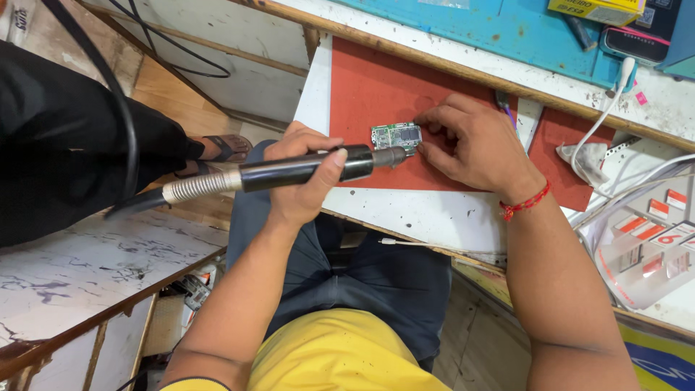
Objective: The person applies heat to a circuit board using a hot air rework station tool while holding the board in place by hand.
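My left hand [300, 190] is shut on a black hot-air wand [286, 172] with a ribbed metal hose. The wand lies level, and its nozzle tip meets a small green circuit board [396, 135]. The board lies flat on a red mat [362, 87] on the white bench. My right hand [474, 145], with a red thread band at the wrist, presses its fingertips on the board's right edge and holds it down.
Another person in black clothing [65, 137] stands at the left, with a sandalled foot [228, 148] near my knee. Along the top are a blue mat [499, 29], a yellow box [597, 9] and a white cable [601, 119]. A clear box of red-and-white packets [651, 246] sits at the right.
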